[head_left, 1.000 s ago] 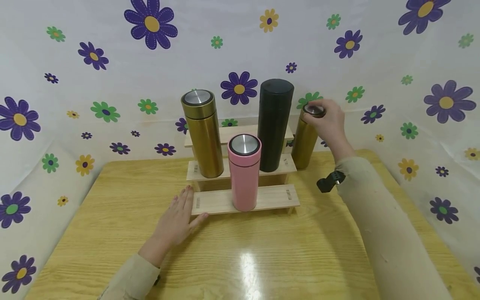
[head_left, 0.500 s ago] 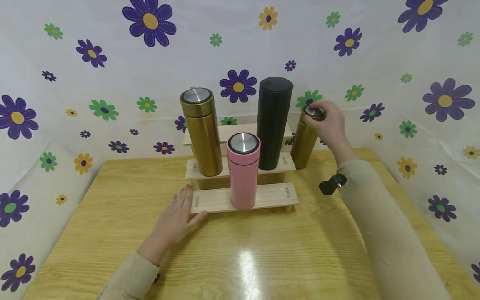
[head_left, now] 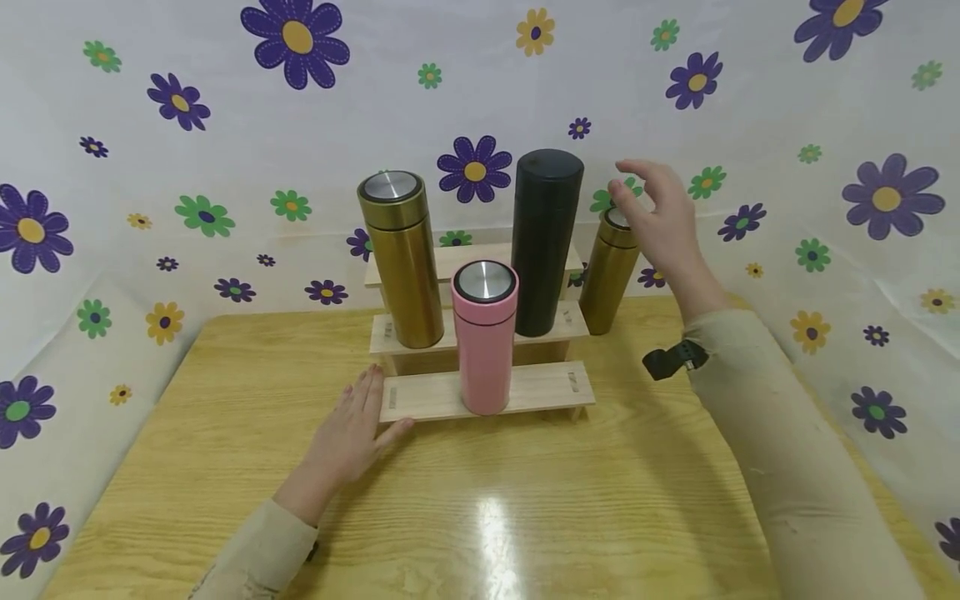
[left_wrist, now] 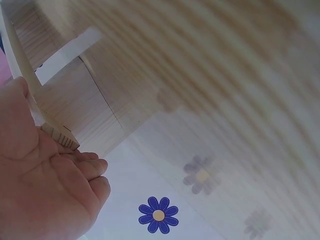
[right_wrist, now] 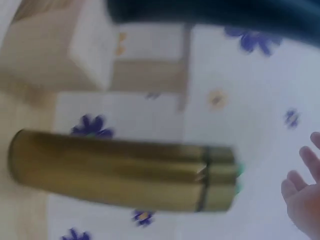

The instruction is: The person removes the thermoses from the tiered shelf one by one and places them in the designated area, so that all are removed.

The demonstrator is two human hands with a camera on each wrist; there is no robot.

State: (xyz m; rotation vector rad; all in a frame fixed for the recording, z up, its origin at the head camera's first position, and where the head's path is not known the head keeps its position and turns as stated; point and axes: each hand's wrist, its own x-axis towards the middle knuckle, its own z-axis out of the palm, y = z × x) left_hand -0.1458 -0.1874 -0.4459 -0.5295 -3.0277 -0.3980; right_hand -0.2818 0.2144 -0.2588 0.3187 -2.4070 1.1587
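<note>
My right hand (head_left: 663,221) hovers just above a small gold thermos (head_left: 609,275), thumb and fingers spread apart and holding nothing. That thermos stands upright on the table to the right of a three-step wooden stand (head_left: 420,400); the right wrist view shows a gap between the gold thermos (right_wrist: 125,172) and the fingers (right_wrist: 295,185). At the left end of the lowest step, my left hand (head_left: 345,433) rests with straight fingers against the stand's edge. A pink thermos (head_left: 486,358) is on the lowest step. On the middle step are a larger gold thermos (head_left: 405,283) and a black thermos (head_left: 546,250).
The wood-grain table (head_left: 420,517) spreads out in front of the stand. A white cloth with printed flowers (head_left: 337,167) hangs behind it and along both sides. A black strap (head_left: 675,360) is on the right wrist.
My right hand has let go of the small gold thermos's lid and risen above it, the fingers spreading. The left hand stays at the stand; the whole view has shifted slightly.
</note>
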